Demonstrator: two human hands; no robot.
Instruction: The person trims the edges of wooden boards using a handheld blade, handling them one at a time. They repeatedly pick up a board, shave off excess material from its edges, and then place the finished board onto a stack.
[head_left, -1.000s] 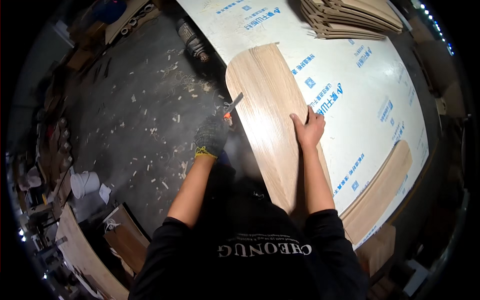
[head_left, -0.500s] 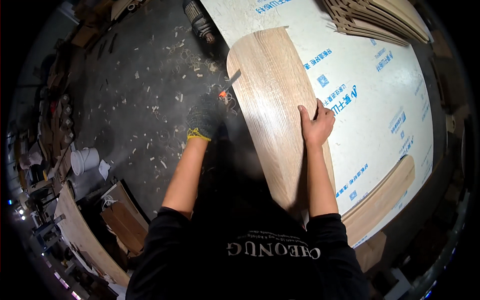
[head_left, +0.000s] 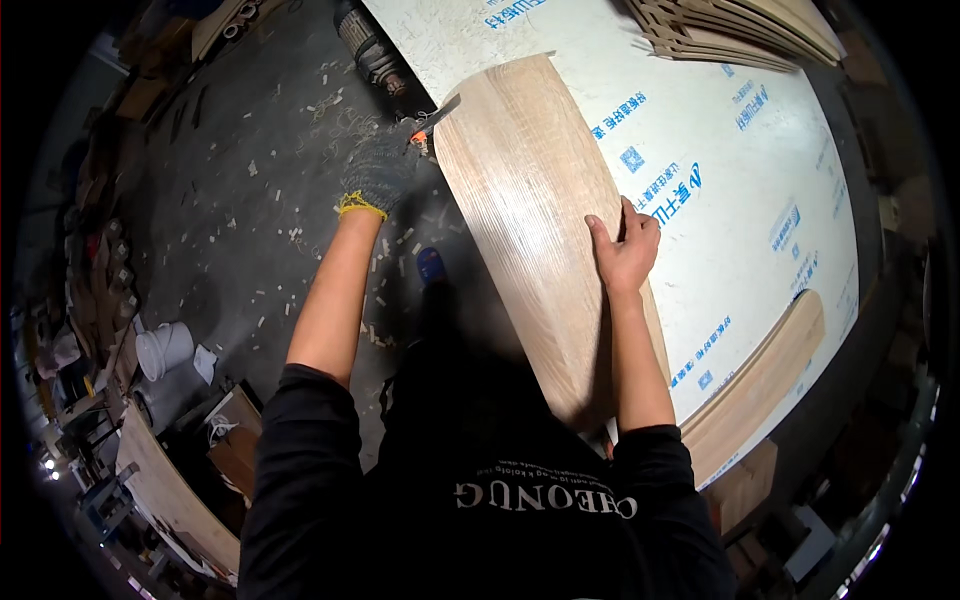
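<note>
Holding the tool: Your left hand, in a dark knitted glove with a yellow cuff, curls its fingers around the orange end of a flat grey tool. Its blade meets the board's edge near the rounded far left corner.
Steadying the board: Your bare right hand is at the board's right edge, thumb on the face and spread away from the fingers. Whether they pinch the edge or only press, you cannot tell from this view.
Wood-grain board: The pale board lies face up on the white desk, its left side out over the floor, its near end by your body.
Progress on the edge: Work looks partway along. A thin sliver juts past the far right corner, so that end seems unfinished; how much edge is done cannot be told.
Around the desk: Stacked panels sit at the far right, long curved pieces at the near right. Pale scraps litter the floor.
</note>
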